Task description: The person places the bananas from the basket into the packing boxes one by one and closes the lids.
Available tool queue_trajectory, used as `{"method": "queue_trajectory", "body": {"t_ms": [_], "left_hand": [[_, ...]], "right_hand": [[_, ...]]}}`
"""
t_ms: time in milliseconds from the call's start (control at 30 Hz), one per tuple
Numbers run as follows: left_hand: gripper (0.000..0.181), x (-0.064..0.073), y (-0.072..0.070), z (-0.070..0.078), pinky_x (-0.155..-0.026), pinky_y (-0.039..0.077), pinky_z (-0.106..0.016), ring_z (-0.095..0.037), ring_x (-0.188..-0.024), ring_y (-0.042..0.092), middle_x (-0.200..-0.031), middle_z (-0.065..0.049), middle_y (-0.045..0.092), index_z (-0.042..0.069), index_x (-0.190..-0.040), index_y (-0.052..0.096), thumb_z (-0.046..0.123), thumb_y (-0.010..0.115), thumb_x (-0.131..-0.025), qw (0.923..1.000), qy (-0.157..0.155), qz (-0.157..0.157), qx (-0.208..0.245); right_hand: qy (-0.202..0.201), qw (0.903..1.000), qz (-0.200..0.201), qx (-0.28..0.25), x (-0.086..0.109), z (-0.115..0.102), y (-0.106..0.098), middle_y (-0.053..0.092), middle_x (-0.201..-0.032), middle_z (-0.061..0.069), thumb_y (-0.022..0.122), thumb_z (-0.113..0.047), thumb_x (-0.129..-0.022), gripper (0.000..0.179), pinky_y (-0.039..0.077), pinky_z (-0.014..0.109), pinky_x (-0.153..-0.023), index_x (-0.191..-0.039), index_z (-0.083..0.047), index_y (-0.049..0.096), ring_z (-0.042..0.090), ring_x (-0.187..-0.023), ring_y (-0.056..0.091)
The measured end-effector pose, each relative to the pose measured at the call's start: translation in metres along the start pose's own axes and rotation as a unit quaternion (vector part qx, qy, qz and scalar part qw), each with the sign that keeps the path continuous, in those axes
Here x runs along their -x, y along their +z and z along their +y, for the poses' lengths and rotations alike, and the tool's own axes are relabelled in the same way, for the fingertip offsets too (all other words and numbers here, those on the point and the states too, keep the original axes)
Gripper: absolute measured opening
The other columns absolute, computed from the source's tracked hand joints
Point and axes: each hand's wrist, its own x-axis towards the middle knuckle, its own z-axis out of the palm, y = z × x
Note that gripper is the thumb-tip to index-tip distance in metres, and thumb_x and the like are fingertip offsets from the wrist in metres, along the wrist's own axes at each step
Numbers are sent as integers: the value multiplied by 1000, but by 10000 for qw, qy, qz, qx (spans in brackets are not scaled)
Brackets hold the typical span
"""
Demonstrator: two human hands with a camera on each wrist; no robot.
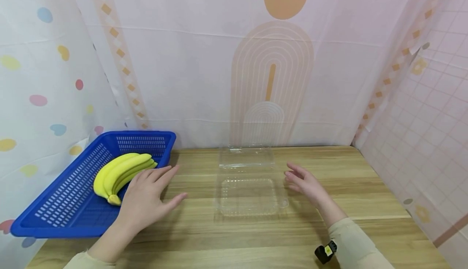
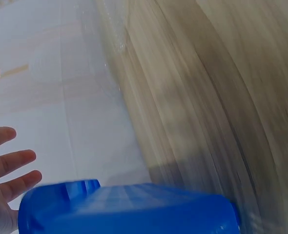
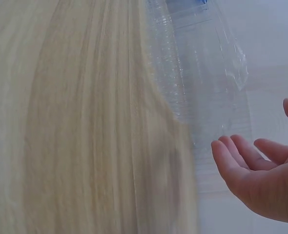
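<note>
My left hand hovers over the right side of a blue plastic basket, fingers spread and holding nothing. A bunch of yellow bananas lies in the basket, its stem end toward me and partly hidden behind that hand. On the table stands a clear plastic clamshell box with its lid raised at the back. My right hand is just right of the box, fingers loosely bent and nothing in them. In the right wrist view the same hand shows palm up beside the clear plastic.
The wooden table ends at a patterned curtain behind and at both sides. The basket fills the left part, its rim standing above the table. A small black device sits at my right wrist.
</note>
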Motion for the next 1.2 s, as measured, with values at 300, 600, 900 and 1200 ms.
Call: {"method": "queue_trajectory", "body": {"t_ms": [300, 600, 900, 1200], "left_hand": [[69, 9, -12, -20, -91, 45, -58, -39, -105, 62, -116, -16, 68, 9, -129, 65, 59, 71, -81, 9995, -6, 311, 10], [67, 13, -26, -40, -88, 45, -59, -40, -104, 62, -117, -16, 68, 9, -127, 67, 46, 82, -73, 9992, -181, 290, -208], [66, 15, -39, -65, -78, 46, -65, -48, -98, 61, -112, -23, 68, 8, -124, 68, 43, 84, -70, 9961, -583, 327, -582], [66, 15, -45, -80, -78, 44, -65, -49, -98, 58, -114, -26, 66, 6, -126, 65, 47, 80, -76, 9918, -1025, 106, -754]], "right_hand": [[191, 9985, -10, -504, -4, 4, 2, 37, -143, 39, 46, -12, -104, 59, 47, 44, -101, -150, 14, 19, 45, -126, 48], [394, 9969, -33, -686, -7, 8, 5, 44, -136, 37, 49, -10, -103, 59, 52, 41, -95, -148, 16, 21, 30, -113, 59], [532, 9959, 37, -731, -9, 8, 7, 53, -125, 24, 53, -7, -100, 61, 53, 39, -92, -148, 16, 23, 26, -106, 59], [604, 9956, 29, -713, -10, 8, 10, 53, -115, 14, 55, -6, -99, 61, 55, 34, -85, -147, 16, 25, 21, -100, 56]]}}
